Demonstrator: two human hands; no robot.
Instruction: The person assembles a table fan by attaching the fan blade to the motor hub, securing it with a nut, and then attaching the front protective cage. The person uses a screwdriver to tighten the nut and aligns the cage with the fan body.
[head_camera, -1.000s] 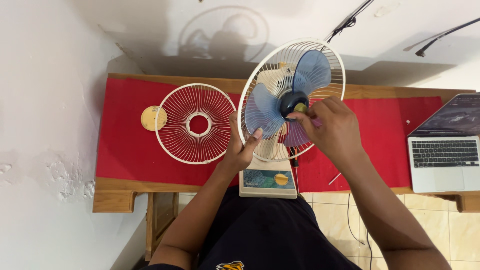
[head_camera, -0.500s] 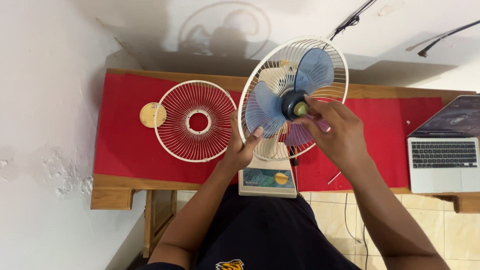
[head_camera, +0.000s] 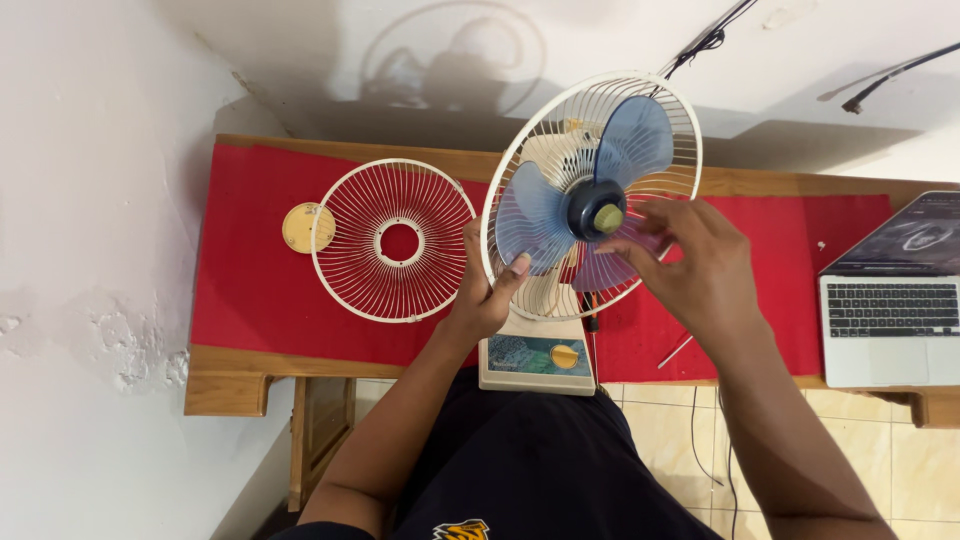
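My left hand (head_camera: 478, 296) has its grip closed on the rim of the cream wire rear guard (head_camera: 520, 180) at 8 o'clock. My right hand (head_camera: 700, 262), fingers loosely spread and holding nothing, sits at 3 o'clock of the yellow-green round spinner cap (head_camera: 608, 218) on the translucent blue 3-blade fan (head_camera: 585, 215). The loose white wire front guard (head_camera: 394, 240) lies flat on the red-covered worktop (head_camera: 250, 280) at 9 o'clock.

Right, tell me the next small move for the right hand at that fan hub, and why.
Probably bring the right hand back onto the green cap at the blue blades' hub and pinch it. Its fingertips hover just beside the cap, apparently off it, while the left hand steadies the rear grille.
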